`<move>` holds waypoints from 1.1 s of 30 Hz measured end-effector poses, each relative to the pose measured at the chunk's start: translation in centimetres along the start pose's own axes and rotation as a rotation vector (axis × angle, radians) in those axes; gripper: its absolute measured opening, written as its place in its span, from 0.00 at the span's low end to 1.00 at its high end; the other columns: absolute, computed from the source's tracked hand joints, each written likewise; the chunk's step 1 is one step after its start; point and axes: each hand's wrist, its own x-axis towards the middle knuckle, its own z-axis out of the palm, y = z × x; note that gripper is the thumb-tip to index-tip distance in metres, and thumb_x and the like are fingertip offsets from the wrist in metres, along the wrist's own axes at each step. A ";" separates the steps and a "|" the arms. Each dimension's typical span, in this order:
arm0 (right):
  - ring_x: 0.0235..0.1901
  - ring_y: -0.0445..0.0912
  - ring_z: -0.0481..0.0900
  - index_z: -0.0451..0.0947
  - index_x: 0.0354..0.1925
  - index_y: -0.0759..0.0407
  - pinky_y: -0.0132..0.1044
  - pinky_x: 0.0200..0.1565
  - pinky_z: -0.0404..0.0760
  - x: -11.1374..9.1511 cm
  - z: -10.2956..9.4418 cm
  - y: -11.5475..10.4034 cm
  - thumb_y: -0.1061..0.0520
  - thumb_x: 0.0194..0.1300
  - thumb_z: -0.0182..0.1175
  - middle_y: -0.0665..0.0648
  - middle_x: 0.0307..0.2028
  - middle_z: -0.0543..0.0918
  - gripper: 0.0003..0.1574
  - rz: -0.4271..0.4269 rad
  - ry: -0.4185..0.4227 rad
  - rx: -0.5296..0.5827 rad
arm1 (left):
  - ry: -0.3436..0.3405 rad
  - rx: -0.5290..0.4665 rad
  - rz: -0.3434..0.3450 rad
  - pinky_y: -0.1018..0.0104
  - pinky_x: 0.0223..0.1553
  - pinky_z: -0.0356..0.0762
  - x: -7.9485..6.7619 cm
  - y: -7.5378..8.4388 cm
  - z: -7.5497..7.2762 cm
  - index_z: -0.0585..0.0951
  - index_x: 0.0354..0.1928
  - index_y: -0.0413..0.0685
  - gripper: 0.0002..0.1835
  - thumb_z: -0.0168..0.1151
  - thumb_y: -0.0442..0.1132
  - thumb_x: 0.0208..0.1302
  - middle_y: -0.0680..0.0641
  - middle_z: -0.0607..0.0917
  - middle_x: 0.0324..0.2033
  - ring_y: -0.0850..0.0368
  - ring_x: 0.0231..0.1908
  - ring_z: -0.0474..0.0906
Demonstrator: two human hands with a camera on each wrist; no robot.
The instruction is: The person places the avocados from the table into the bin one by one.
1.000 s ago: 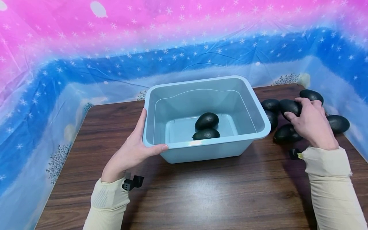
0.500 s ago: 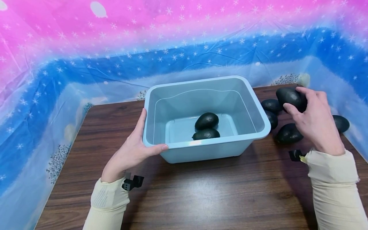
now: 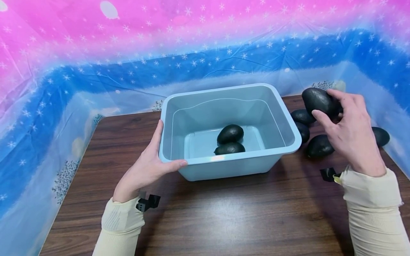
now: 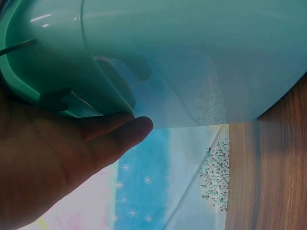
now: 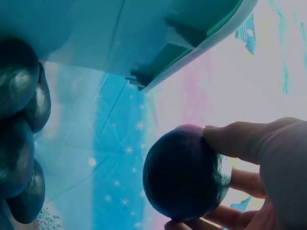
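In the head view, a light blue plastic bin [image 3: 224,169] stands at mid-table with two dark avocados, one [image 3: 230,134] behind the other [image 3: 229,148], on its floor. My left hand [image 3: 145,169] holds the bin's near left corner, thumb along the front rim and fingers against the left side. In the left wrist view its fingers [image 4: 117,139] lie against the outer wall. Right of the bin, my right hand [image 3: 353,131] grips an avocado [image 3: 317,100] between thumb and fingers, raised above the others. The right wrist view shows this avocado [image 5: 182,175] at close range.
Several more avocados lie right of the bin, including one [image 3: 320,145] in front and another [image 3: 380,137] by the table's right edge. The brown wooden table [image 3: 224,220] is enclosed by a pink and blue snowflake cloth [image 3: 198,53] behind and at the sides.
My right hand has lifted an avocado off the group and moved it up and slightly left. My left hand and the bin have stayed in place.
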 end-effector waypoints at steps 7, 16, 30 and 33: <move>0.44 0.54 0.67 0.63 0.72 0.49 0.35 0.44 0.62 -0.3 0.1 -0.6 0.48 0.66 0.63 0.66 0.60 0.66 0.38 -0.058 0.044 0.030 | 0.000 0.008 -0.008 0.45 0.57 0.67 0.0 0.0 -0.1 0.30 0.72 0.82 0.64 0.74 0.53 0.53 0.60 0.44 0.74 0.51 0.66 0.59; 0.44 0.34 0.67 0.67 0.69 0.39 0.20 0.43 0.65 -0.7 0.3 -1.5 0.55 0.63 0.67 0.59 0.59 0.69 0.39 -0.212 0.095 0.141 | 0.001 0.024 -0.025 0.44 0.57 0.66 -0.1 0.1 0.0 0.30 0.71 0.85 0.63 0.74 0.55 0.52 0.61 0.42 0.74 0.51 0.66 0.58; 0.48 0.34 0.74 0.69 0.68 0.50 0.19 0.44 0.70 -1.1 -0.1 -2.7 0.69 0.55 0.70 0.55 0.61 0.70 0.45 -0.388 0.032 0.241 | 0.002 0.017 -0.033 0.45 0.57 0.67 -0.2 0.1 0.0 0.30 0.72 0.82 0.63 0.74 0.54 0.53 0.59 0.44 0.74 0.50 0.65 0.60; 0.48 0.35 0.73 0.69 0.68 0.50 0.18 0.44 0.70 -1.3 -0.2 -2.9 0.70 0.55 0.70 0.55 0.61 0.70 0.45 -0.387 0.027 0.244 | 0.002 0.021 -0.035 0.45 0.57 0.67 -0.2 0.1 -0.1 0.30 0.72 0.83 0.63 0.74 0.54 0.53 0.59 0.44 0.74 0.50 0.65 0.60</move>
